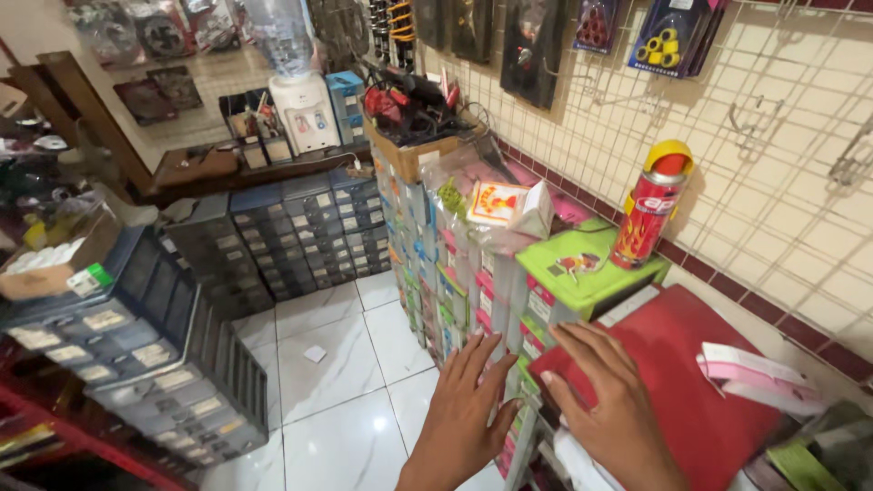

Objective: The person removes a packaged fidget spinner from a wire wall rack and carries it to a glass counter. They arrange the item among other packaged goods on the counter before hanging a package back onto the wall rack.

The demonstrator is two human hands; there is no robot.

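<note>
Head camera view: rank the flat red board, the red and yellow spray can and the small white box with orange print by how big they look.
1. Flat red board, though nearest the camera.
2. Red and yellow spray can.
3. Small white box with orange print, close to the can's size.

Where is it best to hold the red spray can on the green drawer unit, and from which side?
Take the red spray can around its straight middle body, coming from the front left. It stands upright on the green drawer unit, close to the tiled wall behind, so that side is blocked.

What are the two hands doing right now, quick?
Left hand: open, fingers spread flat against the small drawer cabinet, holding nothing.
Right hand: open, palm down on the red board, holding nothing.
</note>
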